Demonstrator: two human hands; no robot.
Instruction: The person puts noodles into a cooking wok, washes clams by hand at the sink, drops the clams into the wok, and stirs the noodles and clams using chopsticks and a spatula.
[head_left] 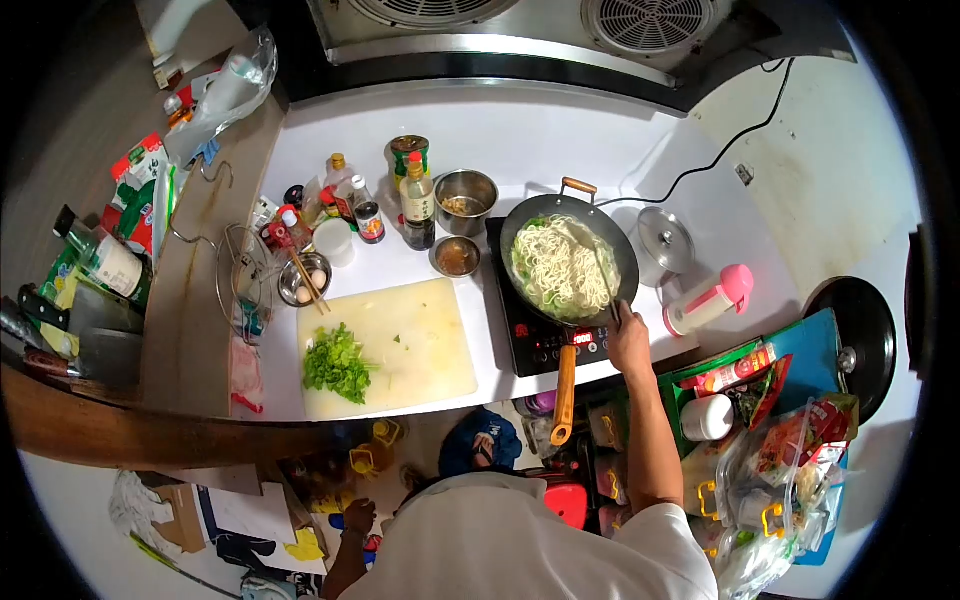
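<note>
My right hand (628, 340) is closed around a long, thin-handled cooking utensil (606, 275) at the right rim of the wok. Its far end reaches into pale noodles (563, 258) with bits of green, so its kind is hard to tell. The dark wok (625, 235) rests on a black induction cooker (528, 345) with a lit red display. Its wooden handle (565, 390) points toward me, untouched. Away from the counter, my left hand (360, 515) hangs low at my side, fingers loosely curled, with nothing visible in them.
Left of the wok lies a cutting board (430, 345) with chopped green herbs (337, 362). Behind it stand sauce bottles (417, 205), metal pots (466, 195) and a bowl of eggs (290, 280) with chopsticks. A pink thermos (710, 298) and lidded pot (664, 245) stand right.
</note>
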